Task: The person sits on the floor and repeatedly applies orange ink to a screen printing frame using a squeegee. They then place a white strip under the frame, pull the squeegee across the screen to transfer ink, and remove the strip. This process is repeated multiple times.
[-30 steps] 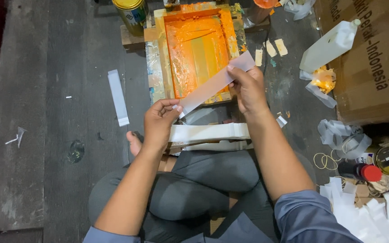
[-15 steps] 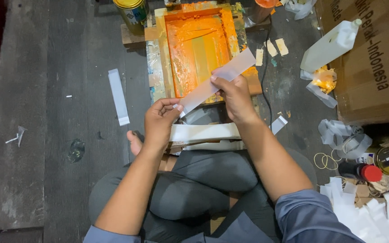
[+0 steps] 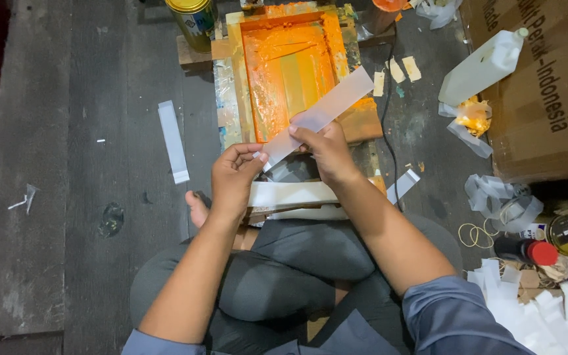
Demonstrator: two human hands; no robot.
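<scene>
A long translucent white strip [image 3: 320,115] is held slantwise between both hands, its upper end reaching over the orange-stained printing frame [image 3: 288,66] on the floor. The left hand [image 3: 231,181] pinches the strip's lower end between thumb and curled fingers; the right hand [image 3: 323,148] grips it near the middle, fingers closed narrowly around the edge.

Just below the frame, on the person's lap side, a small stack of similar white strips [image 3: 290,195] lies flat, touching the frame's near edge. To the left of the frame, well apart, one single strip [image 3: 173,141] lies alone on the dark floorboards. To the right of the frame sit a white plastic jug [image 3: 481,66], a cardboard box [image 3: 547,98] and, lower down, a heap of white offcuts [image 3: 540,315].

Judging from this, one strip looks finished and laid aside, one is in hand, and the stack by the frame is probably yet to be handled.
</scene>
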